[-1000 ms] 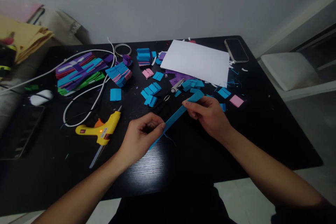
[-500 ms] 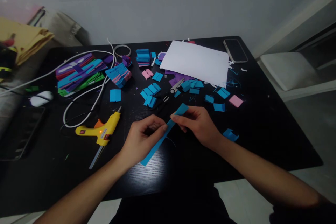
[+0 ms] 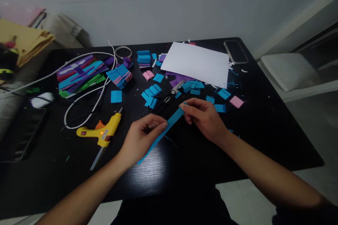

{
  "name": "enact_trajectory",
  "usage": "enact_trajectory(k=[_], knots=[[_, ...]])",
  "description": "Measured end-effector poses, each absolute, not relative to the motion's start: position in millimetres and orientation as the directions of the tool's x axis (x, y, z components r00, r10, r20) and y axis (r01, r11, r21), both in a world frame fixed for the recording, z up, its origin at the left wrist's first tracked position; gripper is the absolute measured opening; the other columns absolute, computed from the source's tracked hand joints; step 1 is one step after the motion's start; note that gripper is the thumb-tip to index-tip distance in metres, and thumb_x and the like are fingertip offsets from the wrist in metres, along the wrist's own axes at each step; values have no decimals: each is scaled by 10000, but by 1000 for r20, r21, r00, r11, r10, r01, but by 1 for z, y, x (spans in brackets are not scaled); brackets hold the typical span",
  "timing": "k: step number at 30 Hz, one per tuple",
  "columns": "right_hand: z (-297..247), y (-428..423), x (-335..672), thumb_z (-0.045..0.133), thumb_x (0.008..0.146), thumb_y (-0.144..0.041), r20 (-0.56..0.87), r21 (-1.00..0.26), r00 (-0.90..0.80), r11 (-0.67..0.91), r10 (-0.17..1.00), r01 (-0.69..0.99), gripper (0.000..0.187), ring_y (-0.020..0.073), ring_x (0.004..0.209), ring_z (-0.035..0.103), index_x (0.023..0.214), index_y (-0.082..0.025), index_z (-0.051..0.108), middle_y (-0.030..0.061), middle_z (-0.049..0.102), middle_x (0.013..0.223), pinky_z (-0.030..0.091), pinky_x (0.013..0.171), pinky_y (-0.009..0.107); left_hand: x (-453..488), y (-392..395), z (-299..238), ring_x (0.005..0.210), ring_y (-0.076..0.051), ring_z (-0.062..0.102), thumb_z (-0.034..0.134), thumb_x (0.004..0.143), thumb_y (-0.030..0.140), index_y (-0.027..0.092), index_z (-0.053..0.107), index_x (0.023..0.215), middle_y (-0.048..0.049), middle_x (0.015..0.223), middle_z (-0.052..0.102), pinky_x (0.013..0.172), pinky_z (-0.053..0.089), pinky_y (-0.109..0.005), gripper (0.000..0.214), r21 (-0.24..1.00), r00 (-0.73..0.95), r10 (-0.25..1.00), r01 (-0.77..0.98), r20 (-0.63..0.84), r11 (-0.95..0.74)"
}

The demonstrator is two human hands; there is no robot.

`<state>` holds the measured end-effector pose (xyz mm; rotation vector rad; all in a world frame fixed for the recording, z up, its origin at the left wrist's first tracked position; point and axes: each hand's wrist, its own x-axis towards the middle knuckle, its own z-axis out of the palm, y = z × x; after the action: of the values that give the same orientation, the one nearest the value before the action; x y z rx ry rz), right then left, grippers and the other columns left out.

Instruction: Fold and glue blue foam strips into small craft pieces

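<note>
A long blue paper strip [image 3: 174, 118] slants between my two hands above the black table. My left hand [image 3: 142, 135] pinches it near the middle between thumb and fingers, and its lower end hangs toward the table's front. At the upper right end, my right hand [image 3: 203, 117] grips the tip, its fingers hiding part of it. Just beyond the hands lie scissors [image 3: 177, 88] with dark handles. Around them are several cut blue paper pieces [image 3: 151, 93] with folds and a pink paper piece [image 3: 237, 101].
On the left, a yellow glue gun [image 3: 107, 130] with its light on lies beside a looped white cable [image 3: 69, 103]. Behind are bundled coloured strips [image 3: 81, 74], a white sheet [image 3: 195, 61] and a phone [image 3: 236, 52]. A white mouse [image 3: 42, 100] sits far left.
My right hand has slid to the strip's upper end and moved slightly right, covering the tip that stuck out before. My left hand keeps its pinch in nearly the same place.
</note>
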<state>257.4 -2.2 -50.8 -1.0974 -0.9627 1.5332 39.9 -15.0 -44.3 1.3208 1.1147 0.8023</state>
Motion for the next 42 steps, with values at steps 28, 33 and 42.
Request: enact_trajectory(k=[28,33,42], knots=[[-51,-16,238,933,709,-402,-227,-963,-179,-248,957,-105,315,130,641,630,763,-191,705,-26,681,720,535,611,265,43,-18,-41,637,-75,486,812,812,239,175,569,850,54,718,562,573,383,-184,255,955,395,876,6,-276,298],[-53,-19,235,925,725,-372,-224,-949,-229,-265,948,-169,309,164,778,701,883,-205,717,0,752,860,585,683,283,43,-19,-44,578,-50,455,797,837,240,183,511,855,76,676,546,545,349,-159,291,937,412,860,-37,-302,347],[-55,-15,239,897,750,-401,-224,-954,-207,-258,952,-155,278,137,646,637,879,-192,764,2,729,784,541,606,276,41,-21,-47,574,-84,460,735,903,259,216,601,1040,75,655,512,543,353,-190,197,980,432,880,70,-197,185]])
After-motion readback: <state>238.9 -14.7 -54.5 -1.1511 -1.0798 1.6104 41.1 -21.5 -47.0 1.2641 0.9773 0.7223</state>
